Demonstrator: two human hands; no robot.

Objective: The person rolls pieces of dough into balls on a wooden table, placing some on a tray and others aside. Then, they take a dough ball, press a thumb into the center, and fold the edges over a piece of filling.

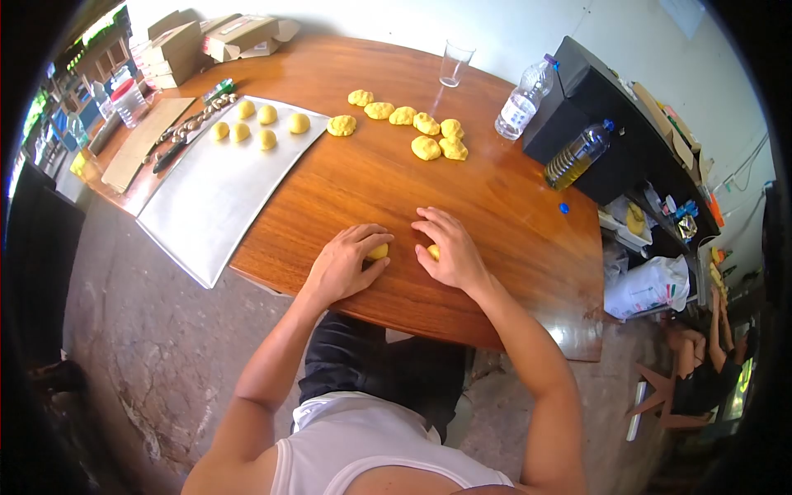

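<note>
My left hand [351,260] curves over a yellow dough ball [377,252] on the wooden table [511,239], near its front edge. To its right, my right hand [450,252] is cupped over another yellow dough ball [434,252], which shows only in part beneath the fingers. Farther back lie several rough yellow dough lumps [426,148], most of them in a curved row. Several smooth round balls [267,115] rest on the far part of a pale tray [223,190] at the left.
A clear glass [456,64], a water bottle [525,97], an oil bottle [577,157] and a blue cap [564,208] stand or lie toward the right. Cardboard boxes [239,37] and a knife [169,155] are at the left. Another person [701,363] is at far right.
</note>
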